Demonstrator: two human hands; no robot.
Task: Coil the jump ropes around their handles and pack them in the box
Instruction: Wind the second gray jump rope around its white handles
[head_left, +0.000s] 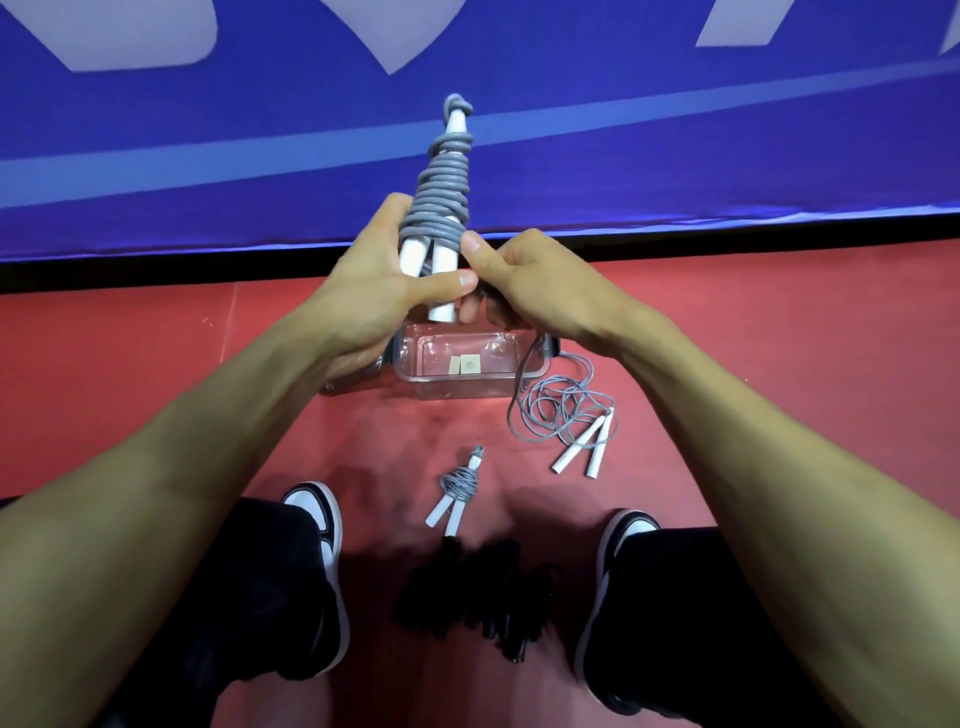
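I hold up a grey jump rope (441, 187) wound in many turns around its two white handles. My left hand (384, 291) grips the handles near their lower ends. My right hand (511, 280) pinches the rope's lowest turns beside them. Below my hands a clear plastic box (467, 387) stands open on the red floor, holding no rope. A coiled grey rope (457, 486) with white handles lies on the floor in front of the box. A loose, uncoiled grey rope (563, 415) with white handles lies to the box's right.
A heap of black ropes (478, 597) lies between my two black-and-white shoes (324, 551). A blue banner (675, 130) with a black lower edge runs across behind the box. The box's lid (358, 382) seems to lie at its left.
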